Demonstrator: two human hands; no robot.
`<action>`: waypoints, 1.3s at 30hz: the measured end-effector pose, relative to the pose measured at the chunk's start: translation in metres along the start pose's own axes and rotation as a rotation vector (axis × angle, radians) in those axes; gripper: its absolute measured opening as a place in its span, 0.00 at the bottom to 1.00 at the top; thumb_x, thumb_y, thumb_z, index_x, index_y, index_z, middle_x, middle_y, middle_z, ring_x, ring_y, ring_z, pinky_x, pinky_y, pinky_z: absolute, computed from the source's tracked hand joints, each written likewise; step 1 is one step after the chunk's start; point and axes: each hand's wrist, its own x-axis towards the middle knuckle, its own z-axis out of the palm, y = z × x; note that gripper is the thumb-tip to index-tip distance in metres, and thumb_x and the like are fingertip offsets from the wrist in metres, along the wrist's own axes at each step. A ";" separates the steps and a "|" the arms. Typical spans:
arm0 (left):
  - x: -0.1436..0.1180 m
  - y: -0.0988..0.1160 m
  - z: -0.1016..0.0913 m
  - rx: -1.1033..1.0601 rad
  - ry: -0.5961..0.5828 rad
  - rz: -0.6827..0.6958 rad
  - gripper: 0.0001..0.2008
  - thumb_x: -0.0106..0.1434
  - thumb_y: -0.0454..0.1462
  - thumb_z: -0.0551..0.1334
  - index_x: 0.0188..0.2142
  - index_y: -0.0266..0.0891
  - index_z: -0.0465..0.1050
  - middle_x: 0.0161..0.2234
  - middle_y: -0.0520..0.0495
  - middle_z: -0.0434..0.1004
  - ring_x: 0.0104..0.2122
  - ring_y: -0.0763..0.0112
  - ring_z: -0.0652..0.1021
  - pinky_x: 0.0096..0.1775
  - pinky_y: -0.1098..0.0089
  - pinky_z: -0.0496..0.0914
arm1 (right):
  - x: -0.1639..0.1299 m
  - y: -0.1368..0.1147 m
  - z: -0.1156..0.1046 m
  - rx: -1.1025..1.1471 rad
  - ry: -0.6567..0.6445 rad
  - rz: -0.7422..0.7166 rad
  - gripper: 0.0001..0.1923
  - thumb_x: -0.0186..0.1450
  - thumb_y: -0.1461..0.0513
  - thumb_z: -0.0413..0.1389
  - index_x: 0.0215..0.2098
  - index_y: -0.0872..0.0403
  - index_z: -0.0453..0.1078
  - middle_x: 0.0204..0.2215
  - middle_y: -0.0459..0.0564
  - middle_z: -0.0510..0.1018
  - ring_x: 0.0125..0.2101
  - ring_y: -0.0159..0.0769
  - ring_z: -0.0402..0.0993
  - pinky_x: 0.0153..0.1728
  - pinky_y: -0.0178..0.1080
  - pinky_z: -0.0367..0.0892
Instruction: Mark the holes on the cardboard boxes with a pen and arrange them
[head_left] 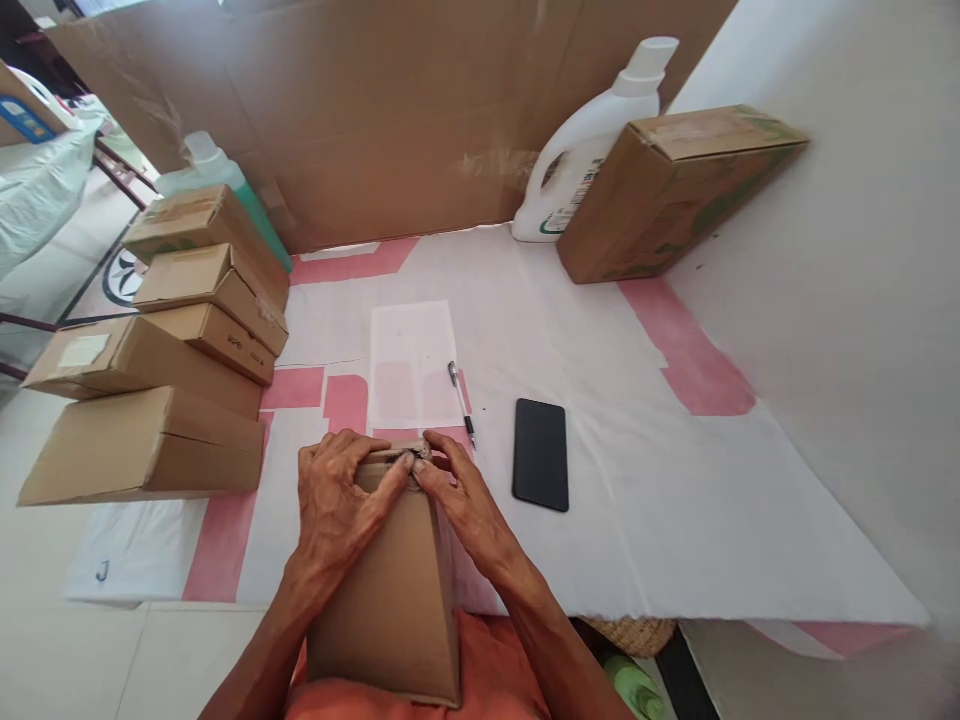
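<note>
A brown cardboard box (390, 590) leans between my body and the table edge, its far end up at the tabletop. My left hand (341, 490) grips that end's left corner, fingers over the far side and thumb on the near edge. On the right corner, my right hand (461, 490) holds the same end, with its thumb beside the left thumb. A dark mark or small dark thing shows at the thumbs; I cannot make out which. Beyond the hands lie a sheet of white paper (409, 345) and a pen (461, 402). A black phone-like slab (541, 455) rests to the right.
Several cardboard boxes (202, 440) line the table's left side, by a bottle of green liquid (259, 215). At the back right stand a white jug (555, 190) and another box (675, 200). A large cardboard sheet (390, 120) closes the back; a wall (862, 300) bounds the right.
</note>
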 end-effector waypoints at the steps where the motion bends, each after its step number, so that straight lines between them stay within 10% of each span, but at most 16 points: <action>1: 0.001 0.000 -0.001 -0.001 -0.020 -0.002 0.07 0.66 0.44 0.67 0.37 0.46 0.83 0.37 0.50 0.85 0.40 0.59 0.81 0.47 0.57 0.62 | -0.002 0.002 -0.003 0.008 -0.012 -0.007 0.37 0.66 0.41 0.57 0.67 0.49 0.64 0.67 0.56 0.68 0.65 0.49 0.65 0.63 0.51 0.64; 4: 0.003 0.000 -0.001 0.018 -0.049 -0.004 0.07 0.66 0.45 0.67 0.38 0.46 0.82 0.37 0.50 0.85 0.42 0.57 0.80 0.49 0.56 0.62 | -0.005 0.007 -0.019 -0.093 0.079 -0.084 0.39 0.68 0.39 0.55 0.69 0.50 0.62 0.67 0.58 0.68 0.64 0.51 0.67 0.59 0.52 0.68; 7: 0.004 -0.001 0.001 0.037 -0.042 -0.039 0.07 0.65 0.44 0.65 0.35 0.46 0.81 0.36 0.50 0.84 0.41 0.56 0.80 0.49 0.54 0.62 | -0.004 0.016 -0.047 -0.503 0.441 -0.118 0.39 0.68 0.41 0.59 0.64 0.61 0.67 0.58 0.68 0.73 0.58 0.59 0.71 0.56 0.56 0.69; 11: 0.004 -0.002 0.004 0.069 -0.030 -0.063 0.08 0.64 0.43 0.63 0.32 0.45 0.79 0.34 0.49 0.83 0.40 0.56 0.80 0.49 0.53 0.62 | 0.000 0.030 -0.083 -1.084 0.724 0.138 0.38 0.65 0.46 0.66 0.56 0.71 0.69 0.50 0.76 0.74 0.54 0.68 0.71 0.50 0.58 0.70; 19: 0.000 -0.028 0.002 0.050 -0.162 0.053 0.15 0.69 0.49 0.63 0.50 0.46 0.78 0.46 0.47 0.83 0.49 0.52 0.80 0.53 0.51 0.64 | 0.002 0.040 -0.091 -1.134 0.649 0.304 0.35 0.67 0.43 0.63 0.54 0.66 0.67 0.50 0.74 0.74 0.53 0.66 0.72 0.41 0.52 0.71; 23: -0.002 -0.041 0.005 0.089 -0.182 0.092 0.22 0.68 0.52 0.65 0.56 0.47 0.74 0.51 0.45 0.82 0.52 0.50 0.78 0.56 0.50 0.63 | 0.009 0.032 -0.083 -1.096 0.705 0.092 0.28 0.69 0.50 0.62 0.55 0.64 0.67 0.51 0.73 0.74 0.52 0.64 0.71 0.45 0.52 0.69; 29: 0.000 -0.038 0.013 0.117 -0.188 0.106 0.22 0.67 0.51 0.67 0.55 0.45 0.74 0.50 0.44 0.82 0.52 0.48 0.78 0.55 0.49 0.64 | 0.065 0.020 -0.053 -0.838 0.450 -0.038 0.06 0.69 0.60 0.62 0.39 0.53 0.71 0.37 0.57 0.80 0.38 0.49 0.77 0.37 0.43 0.64; 34: -0.001 -0.032 0.013 0.116 -0.192 0.098 0.23 0.65 0.51 0.69 0.54 0.43 0.73 0.48 0.43 0.81 0.51 0.49 0.78 0.55 0.49 0.63 | 0.093 0.020 -0.055 -0.631 0.369 -0.044 0.10 0.64 0.63 0.61 0.27 0.51 0.66 0.23 0.49 0.75 0.31 0.46 0.76 0.33 0.41 0.63; 39: -0.002 -0.028 0.016 0.112 -0.178 0.071 0.31 0.56 0.55 0.75 0.52 0.43 0.73 0.47 0.44 0.80 0.50 0.50 0.78 0.55 0.50 0.62 | 0.063 0.008 -0.052 -0.289 0.279 -0.173 0.12 0.72 0.50 0.52 0.39 0.50 0.65 0.29 0.48 0.80 0.29 0.40 0.79 0.28 0.38 0.69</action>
